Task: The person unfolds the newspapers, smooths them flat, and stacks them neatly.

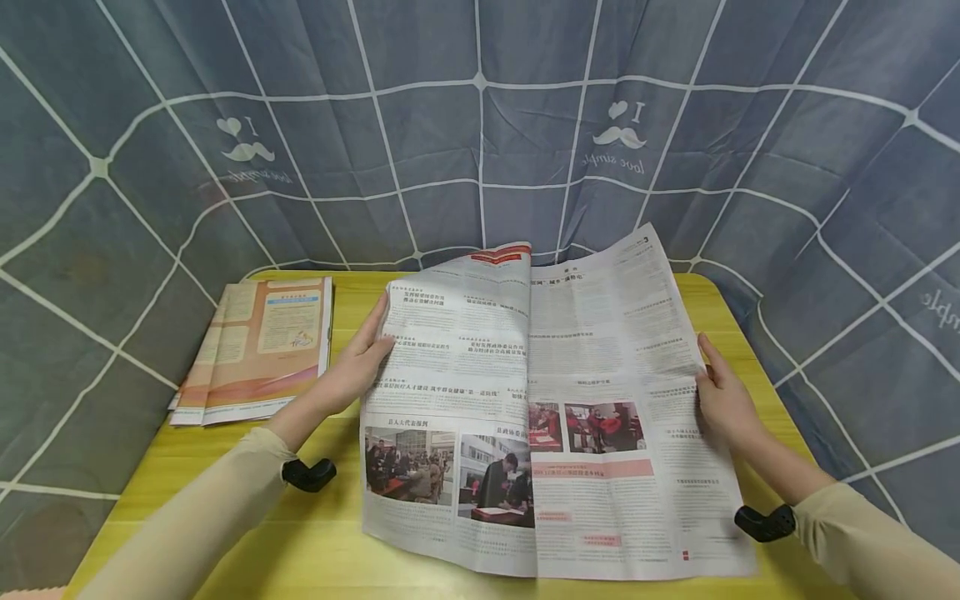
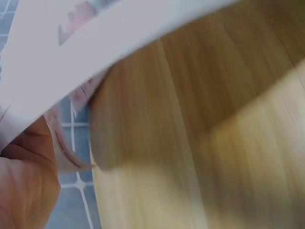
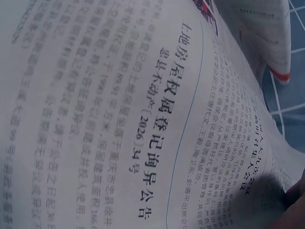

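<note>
A spread newspaper [image 1: 585, 350] stands raised over the yellow table, with a fold line down its middle and colour photos low on the pages. At its left edge my left hand [image 1: 356, 371] grips the paper, thumb on the printed face. My right hand [image 1: 727, 404] pinches the right edge at about mid-height. In the left wrist view, the left hand [image 2: 28, 179] is curled at the edge of the pale sheet [image 2: 95, 52], wood below it. Printed columns on the newspaper [image 3: 128, 119] fill the right wrist view, with part of the right hand [image 3: 293, 210] at lower right.
On the table's left side lies a folded, orange-and-cream printed paper stack [image 1: 258, 358]. The yellow wood-grain table [image 1: 300, 542] has rounded back corners. A grey-blue checked curtain [image 1: 420, 142] hangs behind it and on both sides. Black bands [image 1: 309, 475] sit at the wrists.
</note>
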`<state>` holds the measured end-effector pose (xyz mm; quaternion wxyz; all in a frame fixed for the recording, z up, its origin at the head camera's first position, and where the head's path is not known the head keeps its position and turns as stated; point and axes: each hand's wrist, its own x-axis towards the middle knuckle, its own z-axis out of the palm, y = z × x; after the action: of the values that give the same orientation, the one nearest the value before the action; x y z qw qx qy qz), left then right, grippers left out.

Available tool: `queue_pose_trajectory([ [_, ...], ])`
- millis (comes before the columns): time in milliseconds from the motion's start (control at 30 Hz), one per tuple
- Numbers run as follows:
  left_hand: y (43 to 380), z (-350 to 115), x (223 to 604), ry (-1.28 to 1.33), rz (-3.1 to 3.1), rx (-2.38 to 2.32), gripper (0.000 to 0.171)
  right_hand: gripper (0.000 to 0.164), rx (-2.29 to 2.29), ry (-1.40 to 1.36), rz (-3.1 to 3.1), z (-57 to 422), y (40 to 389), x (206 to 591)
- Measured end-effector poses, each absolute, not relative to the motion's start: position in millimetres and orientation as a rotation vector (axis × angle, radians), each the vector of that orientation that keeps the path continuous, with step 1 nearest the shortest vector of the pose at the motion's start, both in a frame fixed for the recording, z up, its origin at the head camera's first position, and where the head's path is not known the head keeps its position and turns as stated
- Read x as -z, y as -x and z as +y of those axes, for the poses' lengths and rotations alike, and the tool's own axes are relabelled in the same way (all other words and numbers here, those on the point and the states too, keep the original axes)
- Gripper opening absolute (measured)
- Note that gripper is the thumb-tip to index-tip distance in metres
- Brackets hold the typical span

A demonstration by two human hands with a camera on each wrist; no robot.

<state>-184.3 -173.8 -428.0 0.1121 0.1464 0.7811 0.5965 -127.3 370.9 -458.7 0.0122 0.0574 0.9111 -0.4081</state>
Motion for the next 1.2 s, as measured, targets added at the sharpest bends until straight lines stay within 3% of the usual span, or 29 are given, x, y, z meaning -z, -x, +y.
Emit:
queue_pose_trajectory([
  [667, 185.1, -226.0, 446.7, -0.306, 2.441, -1.619, 0.067, 0.06, 1.126, -0.225, 2.993, 439.7, 128.0, 465.0],
  [1200, 184.0, -242.4, 465.4, -0.171, 2.415, -1.483, 0.071, 0.057, 1.01, -0.223, 2.953, 463.2, 133.8, 473.2],
])
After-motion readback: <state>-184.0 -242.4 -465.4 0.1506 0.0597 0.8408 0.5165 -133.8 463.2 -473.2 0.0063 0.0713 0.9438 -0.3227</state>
